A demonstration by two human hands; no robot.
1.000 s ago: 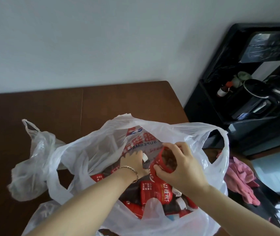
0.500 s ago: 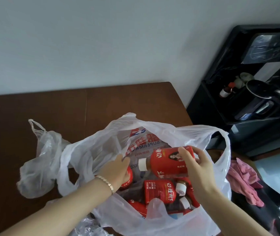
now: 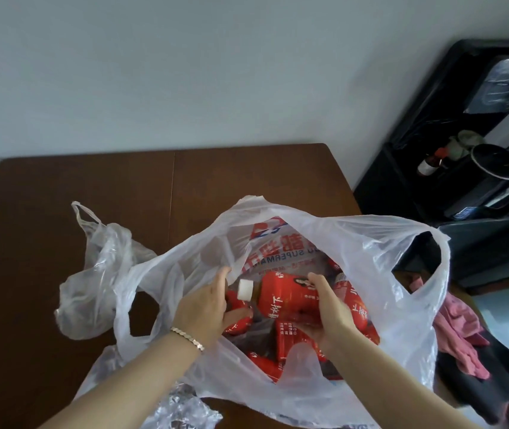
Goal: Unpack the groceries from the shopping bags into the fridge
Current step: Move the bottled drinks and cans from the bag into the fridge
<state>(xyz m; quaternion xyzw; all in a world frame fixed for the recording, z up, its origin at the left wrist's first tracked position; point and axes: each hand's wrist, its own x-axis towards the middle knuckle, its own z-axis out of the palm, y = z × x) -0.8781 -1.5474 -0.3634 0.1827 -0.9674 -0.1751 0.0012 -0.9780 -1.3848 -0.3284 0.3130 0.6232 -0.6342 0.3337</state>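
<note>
A white plastic shopping bag [image 3: 367, 258] lies open on the brown table [image 3: 185, 181], with several red-labelled drink bottles [image 3: 265, 363] inside. My right hand [image 3: 327, 308] grips one red bottle [image 3: 281, 294] with a white cap, held sideways just above the others. My left hand [image 3: 206, 308] is inside the bag at its left wall, next to the white cap and over another red bottle [image 3: 237, 320]. Whether it grips that bottle is hidden by the hand.
A second, limp clear bag [image 3: 95, 274] lies at the left. Crumpled clear plastic [image 3: 182, 407] sits at the near edge. A black shelf unit [image 3: 463, 181] with a kettle stands at the right, and pink cloth [image 3: 457, 332] lies below it.
My right hand has turned the red bottle sideways and drawn it lower and nearer. My left hand has shifted right, closer to the bottle's white cap.
</note>
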